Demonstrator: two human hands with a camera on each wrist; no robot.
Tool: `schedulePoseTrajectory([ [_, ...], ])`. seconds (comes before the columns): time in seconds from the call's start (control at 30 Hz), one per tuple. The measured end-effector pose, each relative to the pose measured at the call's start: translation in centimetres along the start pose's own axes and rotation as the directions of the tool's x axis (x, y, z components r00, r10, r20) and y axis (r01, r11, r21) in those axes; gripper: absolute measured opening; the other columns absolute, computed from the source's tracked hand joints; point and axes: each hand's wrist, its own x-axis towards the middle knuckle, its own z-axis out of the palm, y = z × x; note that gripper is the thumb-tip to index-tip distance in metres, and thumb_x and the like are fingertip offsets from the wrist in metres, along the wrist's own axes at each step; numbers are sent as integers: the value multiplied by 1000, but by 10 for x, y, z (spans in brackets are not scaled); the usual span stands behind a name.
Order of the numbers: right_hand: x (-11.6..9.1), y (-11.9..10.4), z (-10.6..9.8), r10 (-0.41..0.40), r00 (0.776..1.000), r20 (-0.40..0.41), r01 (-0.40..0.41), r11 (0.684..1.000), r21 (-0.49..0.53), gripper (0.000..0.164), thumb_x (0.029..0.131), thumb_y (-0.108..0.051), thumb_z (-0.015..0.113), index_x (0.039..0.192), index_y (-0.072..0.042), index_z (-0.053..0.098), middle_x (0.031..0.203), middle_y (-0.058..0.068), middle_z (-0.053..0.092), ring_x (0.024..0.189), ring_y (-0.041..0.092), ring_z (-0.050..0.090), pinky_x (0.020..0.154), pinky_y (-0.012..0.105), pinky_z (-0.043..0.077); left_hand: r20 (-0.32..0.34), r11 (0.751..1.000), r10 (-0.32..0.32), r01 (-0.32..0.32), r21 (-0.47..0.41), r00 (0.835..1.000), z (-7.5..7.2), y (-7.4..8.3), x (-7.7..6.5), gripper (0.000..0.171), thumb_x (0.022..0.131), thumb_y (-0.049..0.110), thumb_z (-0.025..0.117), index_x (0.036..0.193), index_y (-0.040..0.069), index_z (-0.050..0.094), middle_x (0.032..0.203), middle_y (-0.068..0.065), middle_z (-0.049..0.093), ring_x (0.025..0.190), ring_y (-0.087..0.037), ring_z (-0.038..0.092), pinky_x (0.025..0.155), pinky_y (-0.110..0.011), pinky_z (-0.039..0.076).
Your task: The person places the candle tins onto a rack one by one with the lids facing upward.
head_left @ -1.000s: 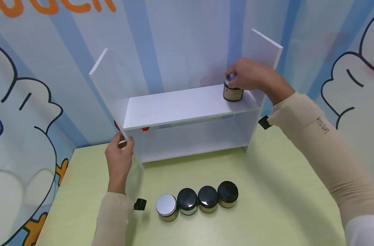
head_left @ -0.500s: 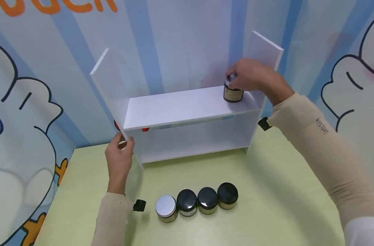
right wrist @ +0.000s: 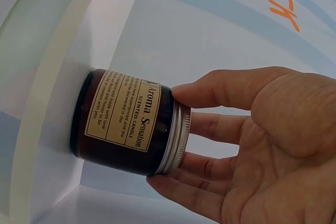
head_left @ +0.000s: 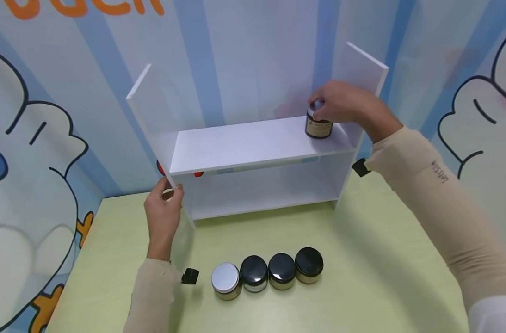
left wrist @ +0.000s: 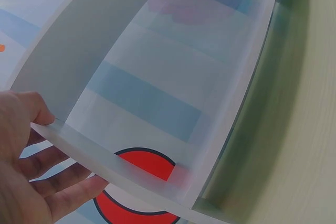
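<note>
On my left, my left hand (head_left: 163, 217) pinched the front edge of the left side panel (head_left: 151, 120), thumb on the inner face, the other fingers spread slightly apart along the outer one; I judge that this grip served to steady the white shelf, whose thin boards looked light. The panel was flat, smooth and straight-edged, and from it the upper board (head_left: 236, 145) and lower board (head_left: 265, 196) ran across to my right, with the striped wall (head_left: 257, 55) showing behind them.

In front, on the pale green table (head_left: 111, 259), stood a silver-lidded jar (head_left: 226, 278), then three black-lidded jars (head_left: 281, 271), all squat and round. They sat upright in a close, slightly slanting row, probably to be within easy reach; I could not tell whether every neighbour touched.

Farther right, the candle jar (right wrist: 126, 124) stood upright at the right end of the upper board, near the right side panel (head_left: 363, 69). My right hand (head_left: 342, 102) had thumb and fingers clamped round its ribbed, metallic lid (right wrist: 177, 140), a hold that seemed to leave the base free to sit flat. Below the lid, the dark brown, glossy wall looked like glass, wrapped in a cream label (right wrist: 123, 111) with black print.
</note>
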Motion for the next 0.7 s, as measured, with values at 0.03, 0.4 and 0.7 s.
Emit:
schedulePoseTrajectory([
  [0.03, 0, 1, -1, -3, 1000, 0, 3, 1000, -2, 52, 100, -22, 51, 149, -6, 50, 147, 22, 49, 125, 38, 44, 102, 56, 45, -1, 1000, 1, -1, -2, 1000, 0, 1, 0, 41, 101, 30, 57, 138, 14, 63, 121, -7, 65, 111, -26, 63, 69, -18, 55],
  [0.4, -3, 6, 0, -12, 1000, 3, 12, 1000, -4, 51, 100, -21, 52, 149, -5, 50, 143, 23, 51, 121, 38, 45, 97, 54, 47, 10, 1000, -4, 4, -2, 1000, 3, 2, -2, 41, 101, 30, 57, 138, 14, 63, 121, -7, 65, 110, -25, 63, 69, -18, 54],
  [0.7, -3, 5, -2, -30, 1000, -5, 30, 999, -11, 52, 100, -22, 50, 149, -5, 50, 146, 23, 49, 124, 38, 44, 101, 56, 45, 0, 1000, 5, -5, -18, 1000, 2, 2, -3, 41, 100, 30, 57, 137, 14, 63, 120, -8, 65, 110, -26, 63, 69, -17, 54],
])
